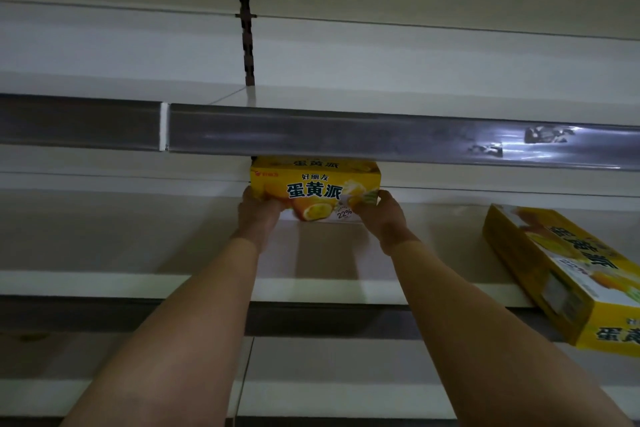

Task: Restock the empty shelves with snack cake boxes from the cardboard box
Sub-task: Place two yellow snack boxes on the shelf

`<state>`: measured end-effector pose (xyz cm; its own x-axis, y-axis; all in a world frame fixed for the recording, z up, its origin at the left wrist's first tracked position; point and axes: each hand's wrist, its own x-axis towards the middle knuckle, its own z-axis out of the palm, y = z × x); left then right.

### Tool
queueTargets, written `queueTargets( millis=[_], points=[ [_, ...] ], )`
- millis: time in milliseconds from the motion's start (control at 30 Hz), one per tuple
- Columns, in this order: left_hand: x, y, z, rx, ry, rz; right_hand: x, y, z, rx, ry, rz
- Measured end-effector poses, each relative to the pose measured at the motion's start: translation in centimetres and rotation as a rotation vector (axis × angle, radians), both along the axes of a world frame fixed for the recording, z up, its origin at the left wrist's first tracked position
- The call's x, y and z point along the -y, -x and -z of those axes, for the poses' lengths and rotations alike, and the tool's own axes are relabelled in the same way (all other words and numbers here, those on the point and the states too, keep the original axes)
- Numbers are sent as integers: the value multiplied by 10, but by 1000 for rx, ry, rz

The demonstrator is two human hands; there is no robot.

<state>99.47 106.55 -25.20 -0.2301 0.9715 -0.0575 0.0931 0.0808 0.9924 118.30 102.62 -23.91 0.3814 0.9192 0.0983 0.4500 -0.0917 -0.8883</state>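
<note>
On mid shelf, both hands hold yellow box upright, lengthwise left-right.

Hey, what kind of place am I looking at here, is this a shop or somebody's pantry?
Most likely a shop aisle: long white metal shelves with a price-label strip along the edge, nearly bare. Both hands hold a yellow snack cake box at the back; another identical box lies at the right.

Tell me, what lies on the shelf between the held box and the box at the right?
Nothing: in the head view, bare shelf separates the held box from the flat-lying box.
</note>
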Motion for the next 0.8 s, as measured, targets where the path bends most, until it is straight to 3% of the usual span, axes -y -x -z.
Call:
queueTargets(
  millis=[133, 233, 333, 433, 567, 700, 800],
  points=[
    [4, 4, 1, -18, 4, 76, -2, 1, 4, -47, 9, -28],
    [8, -1, 4, -106, -20, 9, 6, -4, 5, -26, 53, -56],
    [26, -19, 0, -243, -23, -65, 18, -17, 0, 100, 87, -18],
    [47, -53, -10, -491, -34, 53, 37, -40, -14, 242, 76, 76],
    [74, -112, -22, -600, -11, 185, 74, -88, -39, 513, 123, 227],
    [106, -175, -24, -573, 2, 356, 114, -143, -50, 851, 309, 381],
    [135, -218, -18, -437, 7, 555, 139, -181, -44, 775, 476, 495]
  ],
)
